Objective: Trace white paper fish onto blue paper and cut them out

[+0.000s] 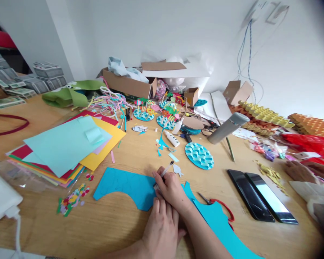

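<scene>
In the head view, my right hand [171,189] is closed around a slim white pen with a dark end [166,168], over the right end of a cut piece of blue paper [124,181]. Just below it, my left hand [162,223] lies flat, fingers stretched forward, its fingertips partly under the right hand. Faint curved lines show on the blue paper. Another blue offcut [218,223] runs past my right forearm, and red-handled scissors [224,207] lie partly beneath it. A small pale paper cut-out [177,169] rests beyond the right hand.
Coloured paper sheets [59,144] are stacked at left, near paper scraps [74,198]. Ahead lie a patterned blue disc [199,155] and glue bottle [172,139]. A grey flask [228,128] and two phones [251,194] are on the right. Another person's hand [301,171] is at far right.
</scene>
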`<action>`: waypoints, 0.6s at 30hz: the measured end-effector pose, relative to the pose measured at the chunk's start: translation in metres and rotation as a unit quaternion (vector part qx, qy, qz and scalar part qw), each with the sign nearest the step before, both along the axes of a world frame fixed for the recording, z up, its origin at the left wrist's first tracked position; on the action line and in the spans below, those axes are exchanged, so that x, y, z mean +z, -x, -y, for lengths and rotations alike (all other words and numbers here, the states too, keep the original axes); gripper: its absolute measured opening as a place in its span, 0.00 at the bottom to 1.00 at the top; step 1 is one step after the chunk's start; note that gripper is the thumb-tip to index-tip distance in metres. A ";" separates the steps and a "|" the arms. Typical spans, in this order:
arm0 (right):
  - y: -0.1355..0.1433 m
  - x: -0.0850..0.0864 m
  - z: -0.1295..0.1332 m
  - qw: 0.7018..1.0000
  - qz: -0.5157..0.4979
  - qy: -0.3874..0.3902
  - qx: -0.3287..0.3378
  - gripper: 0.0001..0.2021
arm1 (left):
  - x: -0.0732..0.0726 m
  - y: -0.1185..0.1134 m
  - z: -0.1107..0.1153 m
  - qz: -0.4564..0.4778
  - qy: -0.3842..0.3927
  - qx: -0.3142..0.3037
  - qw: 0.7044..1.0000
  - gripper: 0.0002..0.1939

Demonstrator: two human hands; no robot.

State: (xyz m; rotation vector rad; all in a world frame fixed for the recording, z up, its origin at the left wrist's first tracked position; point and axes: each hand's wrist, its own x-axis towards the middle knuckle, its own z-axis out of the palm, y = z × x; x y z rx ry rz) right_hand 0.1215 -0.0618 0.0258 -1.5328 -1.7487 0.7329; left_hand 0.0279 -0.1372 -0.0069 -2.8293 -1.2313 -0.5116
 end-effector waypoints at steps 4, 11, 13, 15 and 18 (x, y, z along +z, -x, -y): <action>0.000 0.001 0.001 1.000 0.001 0.009 0.007 0.16 | 0.000 0.000 0.001 -0.006 -0.002 0.004 1.000 0.36; 0.000 0.005 0.003 1.000 0.010 -0.001 0.019 0.16 | 0.001 0.000 0.001 -0.012 0.006 0.002 1.000 0.36; 0.000 0.006 0.003 1.000 0.014 -0.004 0.021 0.16 | 0.001 0.000 0.001 -0.014 0.006 0.001 1.000 0.35; 0.000 0.005 0.003 1.000 0.017 -0.005 0.021 0.16 | 0.000 0.000 0.001 -0.015 0.005 0.001 1.000 0.36; -0.001 0.003 0.003 1.000 0.018 -0.007 0.024 0.16 | 0.000 0.000 0.001 -0.018 0.006 0.001 1.000 0.36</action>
